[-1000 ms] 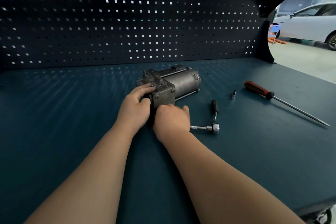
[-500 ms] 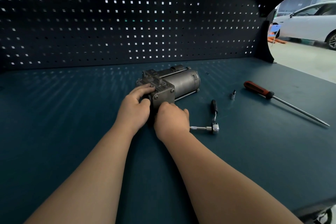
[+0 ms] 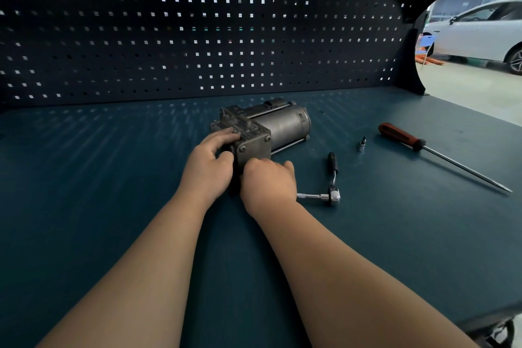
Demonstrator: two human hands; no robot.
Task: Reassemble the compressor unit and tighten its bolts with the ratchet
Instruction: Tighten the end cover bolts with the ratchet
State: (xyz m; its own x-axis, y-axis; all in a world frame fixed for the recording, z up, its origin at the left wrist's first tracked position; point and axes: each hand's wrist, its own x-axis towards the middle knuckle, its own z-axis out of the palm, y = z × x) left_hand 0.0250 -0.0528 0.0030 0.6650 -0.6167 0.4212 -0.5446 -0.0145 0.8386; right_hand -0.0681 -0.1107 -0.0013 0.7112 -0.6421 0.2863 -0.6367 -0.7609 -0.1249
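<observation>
The grey metal compressor point(image 3: 282, 127) lies on its side on the bench, motor cylinder pointing back right and its square end plate with bolt heads facing me. My left hand point(image 3: 209, 161) grips the left side of the end block, fingers over its top. My right hand point(image 3: 268, 181) has its fingers curled against the plate's lower front; what the fingertips pinch there is hidden. The ratchet point(image 3: 332, 178), black handle and chrome head with an extension, lies untouched just right of my right hand.
A small socket bit point(image 3: 361, 145) stands right of the ratchet. A long screwdriver point(image 3: 418, 144) with a red and black handle lies further right, tip toward the bench's right edge. A dark pegboard point(image 3: 197, 37) closes off the back. The teal benchtop point(image 3: 99, 178) spreads to the left.
My right hand has shifted very slightly up against the end plate. The left hand, compressor and tools stay where they were.
</observation>
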